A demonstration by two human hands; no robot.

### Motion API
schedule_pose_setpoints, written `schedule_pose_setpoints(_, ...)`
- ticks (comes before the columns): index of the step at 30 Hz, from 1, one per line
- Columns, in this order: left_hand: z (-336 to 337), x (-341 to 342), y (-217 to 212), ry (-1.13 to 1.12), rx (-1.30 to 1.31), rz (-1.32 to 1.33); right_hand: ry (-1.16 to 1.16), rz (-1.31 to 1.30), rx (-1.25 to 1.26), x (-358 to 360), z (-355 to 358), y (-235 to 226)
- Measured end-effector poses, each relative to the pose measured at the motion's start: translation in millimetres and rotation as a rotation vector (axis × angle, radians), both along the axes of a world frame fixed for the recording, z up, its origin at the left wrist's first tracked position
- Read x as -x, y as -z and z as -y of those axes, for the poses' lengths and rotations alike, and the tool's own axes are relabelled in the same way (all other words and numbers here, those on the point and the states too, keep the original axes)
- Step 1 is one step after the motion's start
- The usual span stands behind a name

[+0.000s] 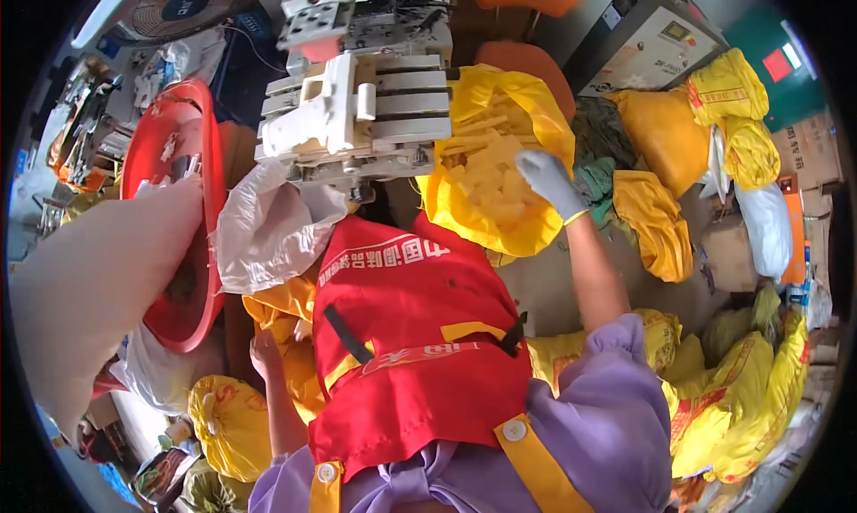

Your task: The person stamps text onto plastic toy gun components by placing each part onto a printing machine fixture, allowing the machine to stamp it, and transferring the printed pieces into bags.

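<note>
My right hand (546, 181), in a pale grey glove, reaches over the right inner side of an open yellow bag (544, 232). Its fingers look loosely stretched out, with nothing visible in them. Inside the bag lie many pale yellow flat pieces and strips (486, 178). Low at my left side is my bare left hand (265, 352), beside an orange-yellow bag (299, 357); its fingers are too small and partly hidden to read. Straight ahead stands a white machine with a slotted metal bed (402, 102), just left of the open bag.
A crumpled whitish bag (272, 227) hangs at the machine's near left. Left of it are a big red basin (214, 183) and a large white sack (98, 281). Filled yellow bags (736, 406) crowd the right. A grey cabinet (656, 53) and an orange chair (527, 66) stand behind.
</note>
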State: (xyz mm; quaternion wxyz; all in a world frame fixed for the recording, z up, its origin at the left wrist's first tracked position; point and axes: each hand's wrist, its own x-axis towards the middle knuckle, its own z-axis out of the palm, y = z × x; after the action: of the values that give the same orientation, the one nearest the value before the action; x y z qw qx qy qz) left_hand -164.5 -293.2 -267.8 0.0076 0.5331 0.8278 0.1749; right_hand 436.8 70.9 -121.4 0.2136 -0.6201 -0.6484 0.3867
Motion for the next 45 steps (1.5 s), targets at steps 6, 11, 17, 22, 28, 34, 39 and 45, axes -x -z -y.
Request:
schedule_pose_setpoints(6,-47,-43,-50,-0.068,0.213,0.147,0.108,0.614,-0.229,-15,-19,100)
schedule_pose_setpoints(11,-59,-64,-68,-0.062,0.178,0.152,-0.018,0.318,-0.269,-13,-37,137)
schedule_pose_setpoints(17,-73,-79,-85,-0.07,0.215,0.225,0.155,-0.409,0.131,-25,-61,55)
schedule_pose_setpoints(22,-83,-83,-78,-0.007,0.143,0.274,0.028,0.2,-0.43,-25,-61,71)
schedule_pose_setpoints(28,-78,-89,-77,-0.079,0.366,0.184,-0.135,0.857,0.019,13,-8,109)
schedule_pose_setpoints(34,-83,-100,-78,-0.067,0.235,0.339,0.09,0.85,0.195,38,-16,120)
schedule_pose_setpoints(39,-96,-101,-97,0.0,0.133,0.378,0.219,0.809,0.169,26,-24,151)
schedule_pose_setpoints(45,-142,-111,-155,0.116,-0.193,0.38,0.369,0.697,0.195,19,6,123)
